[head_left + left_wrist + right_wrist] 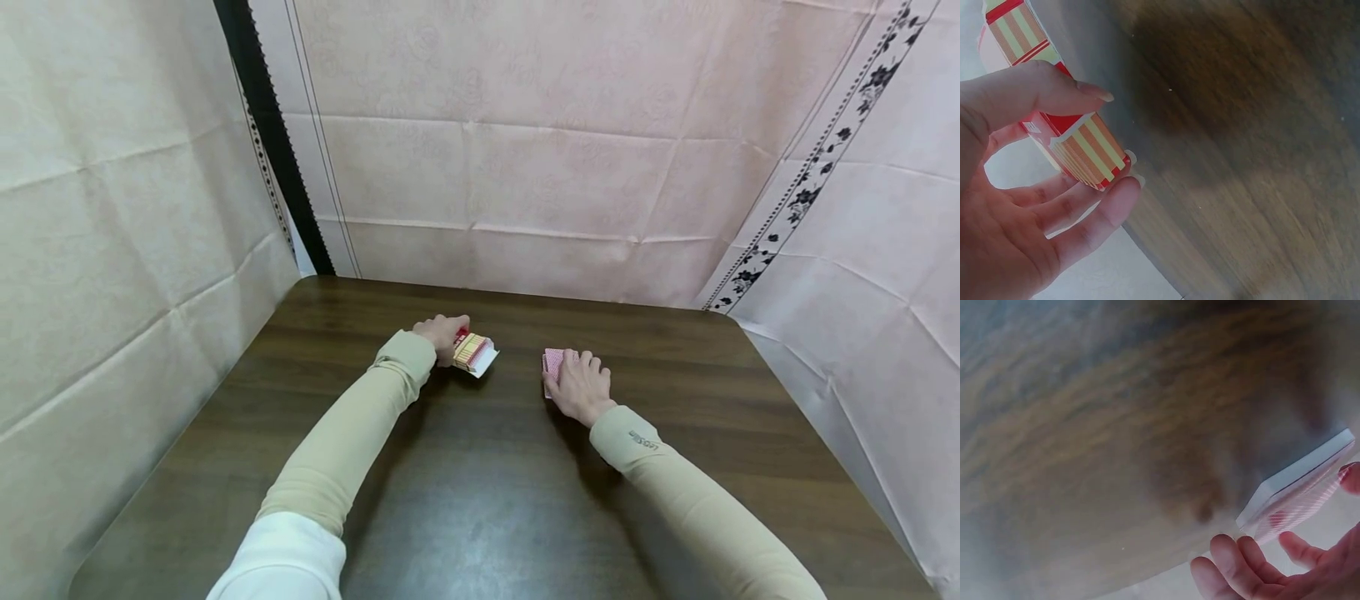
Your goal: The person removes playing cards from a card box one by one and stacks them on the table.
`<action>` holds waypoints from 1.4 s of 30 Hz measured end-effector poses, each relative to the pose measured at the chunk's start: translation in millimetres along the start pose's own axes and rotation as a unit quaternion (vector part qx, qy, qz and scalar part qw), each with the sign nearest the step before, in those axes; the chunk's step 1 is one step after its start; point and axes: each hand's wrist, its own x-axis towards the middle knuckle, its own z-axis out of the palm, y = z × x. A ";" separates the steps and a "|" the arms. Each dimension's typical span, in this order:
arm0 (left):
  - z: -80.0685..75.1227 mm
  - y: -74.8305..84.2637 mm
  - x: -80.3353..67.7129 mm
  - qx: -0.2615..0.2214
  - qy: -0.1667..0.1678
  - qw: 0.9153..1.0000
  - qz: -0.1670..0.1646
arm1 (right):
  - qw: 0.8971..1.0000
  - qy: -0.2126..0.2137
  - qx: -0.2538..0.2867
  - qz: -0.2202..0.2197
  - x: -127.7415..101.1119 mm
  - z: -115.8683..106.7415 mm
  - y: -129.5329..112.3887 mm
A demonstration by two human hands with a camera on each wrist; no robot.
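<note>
One striped card box (473, 352), one card deck (553, 363), one table (480, 500), two hands

left hand (444, 332) gripped a red-and-yellow striped card box (474, 352) | right hand (579, 385) held a red-backed card deck (553, 362) | both over a dark wooden table (480, 500)

Most of my card deck (553, 362) hidden under the right hand (581, 387), striped box (1079, 134) cut off by frame top, counter (1116, 425) blurred in both wrist views
</note>
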 end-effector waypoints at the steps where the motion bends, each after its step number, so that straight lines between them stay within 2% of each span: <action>1: 0.3 -0.2 0.4 0.003 0.000 1.000 0.000 | 1.000 -0.004 -0.002 0.001 0.5 0.5 -0.6; 13: 1.8 -1.1 0.8 0.007 -0.007 1.000 0.001 | 0.999 -0.028 -0.044 0.012 3.3 7.1 -4.1; 17: 1.4 -0.8 1.0 0.004 -0.007 1.000 0.005 | 0.998 -0.020 -0.060 0.005 -0.1 3.2 -4.9; 20: 2.0 -0.6 1.8 0.000 -0.008 1.000 0.006 | 0.996 0.006 -0.080 -0.025 -1.4 -3.2 -9.9; 23: 3.1 -0.3 3.1 -0.001 -0.008 1.000 0.007 | 0.992 0.040 -0.076 -0.095 -1.3 -11.1 -20.2; 26: 3.9 1.3 4.8 0.000 -0.006 1.000 0.011 | 0.981 0.052 -0.021 -0.186 -1.1 -17.8 -33.5; 29: 3.6 3.4 4.5 0.005 0.000 1.000 0.015 | 0.968 0.029 0.030 -0.248 -1.0 -21.0 -46.8; 31: 3.0 4.8 3.7 0.012 0.003 1.000 0.017 | 0.965 0.002 0.047 -0.259 -0.7 -21.7 -54.7; 35: 1.2 9.0 0.9 0.028 0.006 0.999 0.020 | 0.967 -0.042 0.026 -0.249 1.3 -20.4 -66.4; 42: -1.0 15.8 -1.9 0.020 -0.001 0.999 0.035 | 0.966 -0.070 0.011 -0.251 6.6 -14.8 -77.9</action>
